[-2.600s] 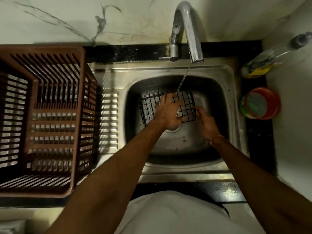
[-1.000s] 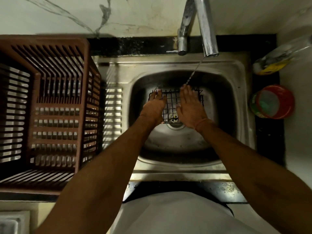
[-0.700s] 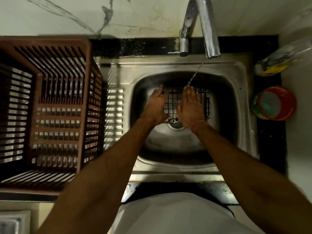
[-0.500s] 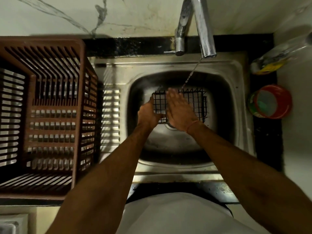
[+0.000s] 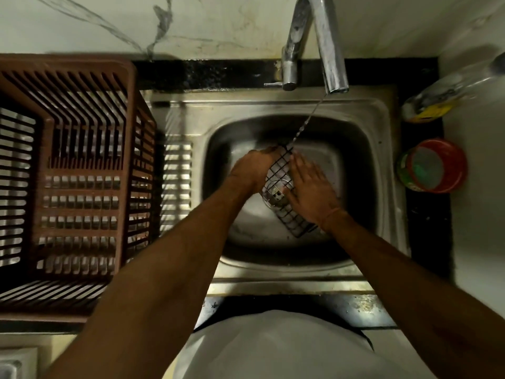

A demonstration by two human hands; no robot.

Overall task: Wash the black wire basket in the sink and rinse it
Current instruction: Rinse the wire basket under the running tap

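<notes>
Left hand (image 5: 252, 170) is gripping the tilted basket (image 5: 284, 192) over the sink (image 5: 363, 138); right hand (image 5: 311, 191), fingers straight, is pressing its side.

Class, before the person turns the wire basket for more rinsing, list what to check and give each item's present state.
1. Water running from the tap: ok, a thin stream falls.
2. Stream reaches the black wire basket: ok, it lands at the top edge.
3. Basket over the sink bowl: ok.
4. Left hand grips the basket: ok, fingers curl on its upper edge.
5. Right hand supports it: ok, flat against the mesh.
6. Basket free of soap or dirt: cannot tell.
</notes>
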